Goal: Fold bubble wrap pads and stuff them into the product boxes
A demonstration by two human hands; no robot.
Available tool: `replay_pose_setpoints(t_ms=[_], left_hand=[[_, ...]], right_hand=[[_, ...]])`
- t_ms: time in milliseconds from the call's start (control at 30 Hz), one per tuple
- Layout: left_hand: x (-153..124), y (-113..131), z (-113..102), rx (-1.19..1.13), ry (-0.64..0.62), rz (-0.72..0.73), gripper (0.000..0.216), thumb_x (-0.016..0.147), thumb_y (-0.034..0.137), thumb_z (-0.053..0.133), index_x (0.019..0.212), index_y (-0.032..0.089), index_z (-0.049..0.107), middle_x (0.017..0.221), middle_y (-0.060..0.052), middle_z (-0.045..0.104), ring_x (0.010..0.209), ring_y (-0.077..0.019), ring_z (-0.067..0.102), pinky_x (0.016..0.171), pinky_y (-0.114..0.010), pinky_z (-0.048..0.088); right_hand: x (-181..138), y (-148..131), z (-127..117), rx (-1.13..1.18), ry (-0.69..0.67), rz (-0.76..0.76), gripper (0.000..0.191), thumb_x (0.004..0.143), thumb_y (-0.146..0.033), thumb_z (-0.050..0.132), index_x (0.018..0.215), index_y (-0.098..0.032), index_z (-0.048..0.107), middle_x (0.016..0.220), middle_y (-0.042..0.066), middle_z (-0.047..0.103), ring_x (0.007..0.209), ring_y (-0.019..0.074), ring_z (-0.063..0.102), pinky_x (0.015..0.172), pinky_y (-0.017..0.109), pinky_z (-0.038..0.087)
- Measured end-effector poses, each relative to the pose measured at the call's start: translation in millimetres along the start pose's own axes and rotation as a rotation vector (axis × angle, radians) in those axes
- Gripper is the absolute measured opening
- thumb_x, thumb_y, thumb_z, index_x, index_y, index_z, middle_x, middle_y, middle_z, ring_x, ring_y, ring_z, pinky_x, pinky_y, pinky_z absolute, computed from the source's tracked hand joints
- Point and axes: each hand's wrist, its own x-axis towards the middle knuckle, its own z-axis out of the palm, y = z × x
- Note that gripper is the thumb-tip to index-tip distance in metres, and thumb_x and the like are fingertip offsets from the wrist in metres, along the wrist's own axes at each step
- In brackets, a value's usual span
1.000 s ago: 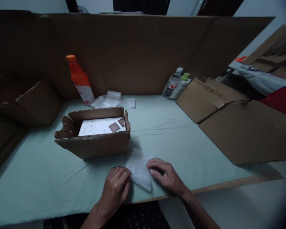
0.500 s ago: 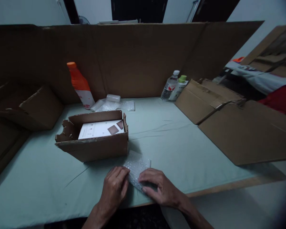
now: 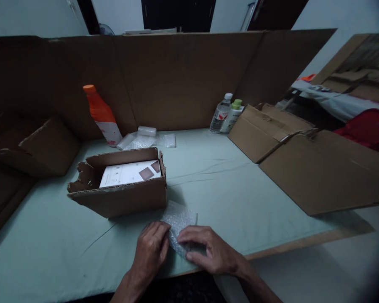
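Observation:
A piece of clear bubble wrap (image 3: 180, 216) lies near the table's front edge, just in front of the open cardboard box (image 3: 135, 203). My left hand (image 3: 150, 246) is closed at the wrap's left side, its fingertips pinching that edge. On the near right side, the curled fingers and thumb of my right hand (image 3: 211, 250) grip the wrap. Whether anything lies inside the wrap I cannot tell. In the box sits a white carton (image 3: 123, 174) with brown squares printed on its top.
Behind the box stand an orange-and-white bottle (image 3: 102, 115) and several bubble-wrapped pieces (image 3: 142, 139). A clear water bottle (image 3: 221, 113) and a green-capped bottle (image 3: 234, 115) are at the back right. Cardboard boxes (image 3: 322, 168) flank the green-covered table; a cardboard wall (image 3: 183, 80) rises behind.
My right hand has shifted slightly left over the bubble wrap, its fingers a little closer to my left hand. The whole view has moved slightly. Both hands stay on the wrap.

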Motion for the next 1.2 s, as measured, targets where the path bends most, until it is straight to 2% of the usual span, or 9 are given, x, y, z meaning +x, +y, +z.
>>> replay_pose_setpoints(t_ms=[67,233,367,567,767,1000,1200], left_hand=[[0,-1,2,0.012,-0.011,-0.006,0.022,0.089,0.005,0.047,0.096,0.021,0.062,0.084,-0.004,0.07,0.077,-0.0196,0.066,0.071,-0.031,0.053],[-1,-7,3,0.016,-0.006,-0.01,0.022,0.088,0.005,0.048,0.097,0.021,0.061,0.085,-0.004,0.07,0.078,-0.02,0.065,0.071,-0.031,0.053],[-2,-9,4,-0.003,-0.01,-0.025,0.021,0.089,0.006,0.048,0.096,0.021,0.061,0.084,-0.004,0.069,0.078,-0.0198,0.065,0.071,-0.031,0.052],[-4,-11,6,-0.001,-0.001,-0.023,0.023,0.088,0.005,0.047,0.096,0.021,0.062,0.087,-0.004,0.071,0.079,-0.0202,0.065,0.072,-0.032,0.052],[-6,-14,4,-0.05,0.015,-0.021,0.024,0.088,0.005,0.048,0.098,0.02,0.063,0.088,-0.005,0.071,0.081,-0.0192,0.065,0.073,-0.031,0.054],[-7,-13,1,-0.08,0.042,-0.038,0.024,0.089,0.007,0.049,0.1,0.021,0.065,0.088,-0.004,0.072,0.081,-0.0187,0.067,0.072,-0.03,0.054],[-13,-13,4,-0.065,0.029,-0.064,0.026,0.09,0.007,0.047,0.102,0.021,0.065,0.093,-0.005,0.072,0.087,-0.0196,0.066,0.077,-0.032,0.055]], right_hand=[[1,-1,9,0.013,-0.061,0.007,0.039,0.076,-0.015,0.068,0.115,-0.017,0.073,0.111,0.009,0.074,0.103,0.022,0.068,0.093,0.034,0.052],[3,5,26,0.034,-0.056,0.011,0.042,0.076,-0.015,0.07,0.118,-0.019,0.071,0.113,0.009,0.072,0.106,0.0215,0.066,0.095,0.033,0.05],[7,9,28,0.0,-0.054,0.027,0.034,0.08,-0.015,0.07,0.114,-0.02,0.071,0.109,0.007,0.073,0.102,0.019,0.066,0.092,0.03,0.049],[16,10,35,-0.09,0.0,0.093,0.014,0.087,-0.015,0.064,0.097,-0.019,0.073,0.091,0.003,0.073,0.085,0.016,0.065,0.081,0.027,0.049],[24,13,33,-0.054,0.005,0.114,0.019,0.087,-0.015,0.063,0.101,-0.02,0.073,0.093,0.003,0.074,0.084,0.0157,0.066,0.08,0.027,0.05],[35,20,28,0.06,0.074,0.161,0.022,0.085,-0.014,0.06,0.1,-0.019,0.075,0.092,0.004,0.076,0.081,0.0152,0.068,0.076,0.026,0.052],[34,23,29,0.072,0.096,0.136,0.022,0.084,-0.014,0.06,0.098,-0.018,0.076,0.092,0.004,0.077,0.084,0.0162,0.069,0.078,0.027,0.052]])
